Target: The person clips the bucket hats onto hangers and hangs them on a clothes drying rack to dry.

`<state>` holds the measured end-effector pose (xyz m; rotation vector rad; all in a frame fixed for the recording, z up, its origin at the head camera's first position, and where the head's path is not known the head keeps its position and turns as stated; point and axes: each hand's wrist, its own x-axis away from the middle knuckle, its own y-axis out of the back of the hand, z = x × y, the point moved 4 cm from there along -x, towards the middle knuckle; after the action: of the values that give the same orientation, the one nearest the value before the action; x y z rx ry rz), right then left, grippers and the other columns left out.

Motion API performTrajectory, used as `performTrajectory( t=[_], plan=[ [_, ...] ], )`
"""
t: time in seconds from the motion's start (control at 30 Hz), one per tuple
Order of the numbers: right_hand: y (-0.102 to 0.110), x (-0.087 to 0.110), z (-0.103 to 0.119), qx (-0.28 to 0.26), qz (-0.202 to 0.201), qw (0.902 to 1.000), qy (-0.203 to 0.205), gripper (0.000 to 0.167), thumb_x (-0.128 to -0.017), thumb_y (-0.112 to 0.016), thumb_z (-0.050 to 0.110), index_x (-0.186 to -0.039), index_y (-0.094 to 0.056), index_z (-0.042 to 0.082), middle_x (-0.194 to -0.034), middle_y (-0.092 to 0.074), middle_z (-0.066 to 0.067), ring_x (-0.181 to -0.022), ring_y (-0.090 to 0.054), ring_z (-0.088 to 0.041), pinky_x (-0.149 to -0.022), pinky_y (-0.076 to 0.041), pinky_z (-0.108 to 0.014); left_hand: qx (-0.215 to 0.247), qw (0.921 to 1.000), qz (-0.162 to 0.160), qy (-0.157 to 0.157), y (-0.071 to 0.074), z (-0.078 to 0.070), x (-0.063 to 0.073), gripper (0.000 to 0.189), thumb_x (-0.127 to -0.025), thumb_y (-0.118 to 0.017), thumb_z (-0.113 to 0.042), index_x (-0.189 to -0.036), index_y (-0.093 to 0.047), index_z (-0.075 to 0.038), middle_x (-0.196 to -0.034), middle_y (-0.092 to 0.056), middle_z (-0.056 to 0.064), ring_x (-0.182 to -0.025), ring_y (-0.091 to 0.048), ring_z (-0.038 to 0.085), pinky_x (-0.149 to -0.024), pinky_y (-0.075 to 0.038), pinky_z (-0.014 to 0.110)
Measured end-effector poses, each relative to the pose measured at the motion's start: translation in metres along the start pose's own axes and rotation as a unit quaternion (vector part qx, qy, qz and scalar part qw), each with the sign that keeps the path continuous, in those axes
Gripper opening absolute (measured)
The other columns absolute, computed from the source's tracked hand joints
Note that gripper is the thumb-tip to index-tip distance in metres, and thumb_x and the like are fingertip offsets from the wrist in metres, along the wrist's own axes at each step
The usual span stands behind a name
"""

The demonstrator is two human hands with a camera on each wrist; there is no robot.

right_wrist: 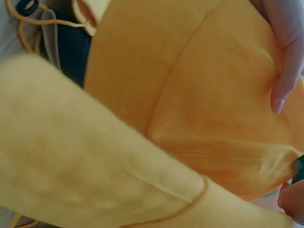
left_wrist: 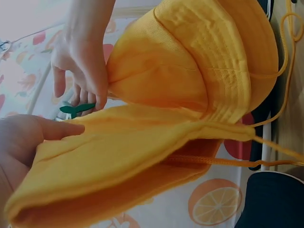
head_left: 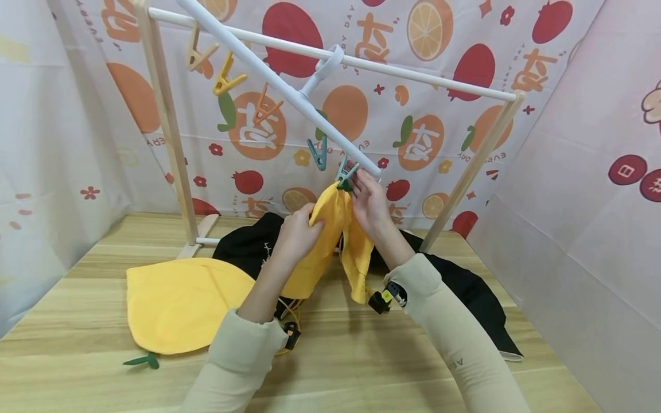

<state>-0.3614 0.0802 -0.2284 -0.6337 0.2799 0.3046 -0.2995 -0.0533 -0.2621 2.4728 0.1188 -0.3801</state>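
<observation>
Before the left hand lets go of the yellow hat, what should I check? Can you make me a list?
1. Left hand gripping the held yellow hat: ok, thumb on top of the cloth.
2. Right hand close to the teal clip: ok, it's right beside it.
3. Clip biting the cloth: cannot tell, the spot is partly hidden.
4. Hanger hook over the white rod: ok.
5. Hanger lined up with the rod: not ok, it slants across.
6. Hat's cord untangled: cannot tell.
</observation>
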Motion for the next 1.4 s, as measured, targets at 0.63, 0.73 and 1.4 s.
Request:
performTrajectory(
  t=[0.63, 0.73, 1.4],
  plan=[
    [0.022, 0.027, -0.01, 0.144, -0.034, 0.9835, 0.103, 0.035, -0.096, -0.037, -0.002, -0.13, -0.038, -0.009, -0.13, -0.048, -0.019, -0.123, -0.041, -0.026, -0.103, -0.026, -0.036, 0.041, 0.9902, 0.13, -0.027, -0.012, 0.022, 0.02, 0.06, -0.094, -0.05, -0.039, -0.139, -0.033, -0.004, -0.128, -0.049, 0.017, -0.113, -0.05, 0.029, -0.088, -0.043, 0.043],
    [0.021, 0.032, -0.01, 0.157, -0.042, 0.9783, 0.129, 0.031, -0.095, -0.037, -0.004, -0.125, -0.041, -0.009, -0.126, -0.05, -0.02, -0.122, -0.041, -0.029, -0.103, -0.025, -0.04, 0.032, 0.9895, 0.138, -0.029, -0.007, 0.026, 0.023, 0.058, -0.095, -0.046, -0.04, -0.138, -0.035, -0.003, -0.127, -0.05, 0.017, -0.113, -0.05, 0.029, -0.089, -0.042, 0.044],
    [-0.069, 0.099, -0.025, 0.374, 0.211, 0.8607, 0.273, 0.021, -0.083, -0.044, -0.022, -0.101, -0.05, -0.013, -0.104, -0.056, -0.026, -0.113, -0.048, -0.032, -0.096, -0.035, -0.04, -0.094, 0.987, 0.125, -0.037, 0.072, 0.091, 0.053, 0.047, -0.096, -0.049, -0.029, -0.122, -0.047, 0.011, -0.116, -0.054, 0.027, -0.104, -0.053, 0.038, -0.083, -0.043, 0.049]
  ],
)
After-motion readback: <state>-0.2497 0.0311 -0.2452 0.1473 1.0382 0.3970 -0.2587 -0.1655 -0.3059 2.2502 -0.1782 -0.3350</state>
